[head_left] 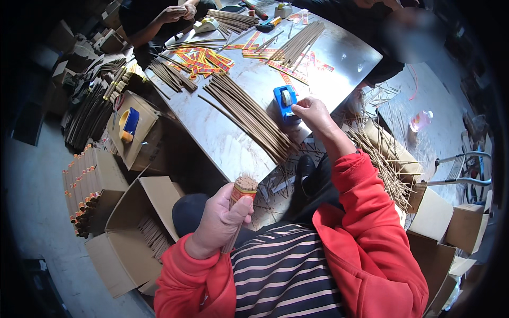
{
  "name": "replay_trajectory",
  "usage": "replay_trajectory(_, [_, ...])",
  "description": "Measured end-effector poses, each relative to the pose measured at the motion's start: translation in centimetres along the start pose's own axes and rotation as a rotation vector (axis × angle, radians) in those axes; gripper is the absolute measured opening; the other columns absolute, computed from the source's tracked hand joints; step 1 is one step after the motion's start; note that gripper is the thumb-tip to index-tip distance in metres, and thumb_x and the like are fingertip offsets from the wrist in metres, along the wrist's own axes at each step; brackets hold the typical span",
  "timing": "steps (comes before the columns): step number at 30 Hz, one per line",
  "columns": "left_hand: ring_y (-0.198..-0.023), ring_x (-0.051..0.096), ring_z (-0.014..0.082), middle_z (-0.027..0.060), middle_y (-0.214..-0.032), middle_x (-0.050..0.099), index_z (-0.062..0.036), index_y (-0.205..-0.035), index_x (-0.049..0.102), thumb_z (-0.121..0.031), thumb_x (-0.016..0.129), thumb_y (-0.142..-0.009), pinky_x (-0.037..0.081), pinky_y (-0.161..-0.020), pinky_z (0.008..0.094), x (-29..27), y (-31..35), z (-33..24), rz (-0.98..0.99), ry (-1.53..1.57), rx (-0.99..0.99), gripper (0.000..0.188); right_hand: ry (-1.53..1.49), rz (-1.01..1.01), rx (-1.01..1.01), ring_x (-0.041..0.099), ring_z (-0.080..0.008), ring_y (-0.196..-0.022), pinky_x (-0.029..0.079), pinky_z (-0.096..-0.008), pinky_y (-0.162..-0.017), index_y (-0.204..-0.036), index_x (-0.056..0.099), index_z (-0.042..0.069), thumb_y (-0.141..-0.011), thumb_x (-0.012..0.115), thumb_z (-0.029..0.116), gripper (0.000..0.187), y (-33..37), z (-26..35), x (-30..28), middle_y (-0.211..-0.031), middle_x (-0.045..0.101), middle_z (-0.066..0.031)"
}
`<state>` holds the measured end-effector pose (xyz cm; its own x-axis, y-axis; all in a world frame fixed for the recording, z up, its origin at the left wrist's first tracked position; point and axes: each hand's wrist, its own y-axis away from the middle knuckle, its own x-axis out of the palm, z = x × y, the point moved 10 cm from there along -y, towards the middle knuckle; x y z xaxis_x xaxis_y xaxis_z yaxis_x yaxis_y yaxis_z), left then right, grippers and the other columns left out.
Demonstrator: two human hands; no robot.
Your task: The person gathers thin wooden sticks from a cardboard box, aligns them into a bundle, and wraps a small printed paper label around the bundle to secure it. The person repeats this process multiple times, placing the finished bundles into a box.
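Note:
My left hand is wrapped round an upright bundle of brown incense sticks, held in front of my lap. A red and yellow paper band circles the bundle just below its top. At the table's near right edge, my right hand pinches the tape at the front of a blue tape dispenser. A roll of tape sits in the dispenser. Left of it, a row of loose incense sticks lies slantwise across the metal table.
Red and yellow labels and more sticks are spread over the far table. Two people's hands and arms show beyond it. Finished bundles stack at left, by an open cardboard box. Loose sticks heap at right, near a bottle.

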<state>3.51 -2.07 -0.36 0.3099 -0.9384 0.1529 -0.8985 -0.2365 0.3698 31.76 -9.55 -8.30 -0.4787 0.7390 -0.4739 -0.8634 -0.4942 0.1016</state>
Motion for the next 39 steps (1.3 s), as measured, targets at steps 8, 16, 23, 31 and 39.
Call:
replay_trajectory(8, [-0.063,0.049,0.0027,-0.0011,-0.077,0.052,-0.0009,-0.105,0.052,-0.031,0.057,-0.090,0.043,-0.058,0.0172,-0.8,-0.4,0.6,-0.017,0.015,-0.009,0.034,-0.210,0.136,0.197,0.053,-0.0111,-0.059,0.041,-0.0271,-0.051,-0.076,0.061,0.003,-0.075,0.066,0.017,0.016,-2.1,-3.0,2.8,-0.066,0.057,-0.0040])
replay_trajectory(16, [-0.064,0.048,0.0023,-0.0009,-0.077,0.052,0.0001,-0.104,0.052,-0.029,0.055,-0.090,0.041,-0.059,0.0163,-1.1,-0.5,0.6,-0.003,0.057,0.007,0.032,-0.608,0.058,0.154,0.056,-0.0130,-0.065,0.045,-0.0262,-0.060,-0.084,0.059,0.001,-0.083,0.062,0.013,0.012,1.6,-2.4,3.4,-0.076,0.059,-0.0056])
replay_trajectory(23, [-0.061,0.052,0.0047,0.0010,-0.076,0.056,-0.0029,-0.096,0.051,-0.037,0.059,-0.087,0.044,-0.057,0.0172,-1.6,-0.4,0.4,-0.024,0.055,0.045,0.036,-0.700,-0.033,0.400,0.047,-0.0107,-0.056,0.040,-0.0246,-0.050,-0.079,0.059,0.001,-0.079,0.062,0.009,0.009,3.0,-5.0,4.8,-0.069,0.055,-0.0037])
replay_trajectory(31, [-0.062,0.049,0.0023,-0.0005,-0.077,0.053,0.0000,-0.102,0.051,-0.028,0.055,-0.090,0.042,-0.058,0.0161,-1.6,0.3,0.0,-0.010,0.097,0.029,0.030,-0.966,0.008,0.609,0.058,-0.0246,-0.068,0.057,-0.0357,-0.060,-0.091,0.048,-0.008,-0.079,0.051,-0.001,0.014,2.5,-5.3,6.1,-0.081,0.052,-0.0140])
replay_trajectory(39, [-0.061,0.049,0.0018,-0.0007,-0.076,0.053,0.0001,-0.102,0.052,-0.026,0.056,-0.090,0.042,-0.056,0.0161,-2.1,1.6,-1.2,-0.044,0.083,0.092,0.029,-0.842,-0.015,0.542,0.059,-0.0226,-0.069,0.056,-0.0326,-0.061,-0.091,0.047,-0.006,-0.080,0.051,0.000,0.014,2.2,-4.5,4.7,-0.082,0.054,-0.0134])
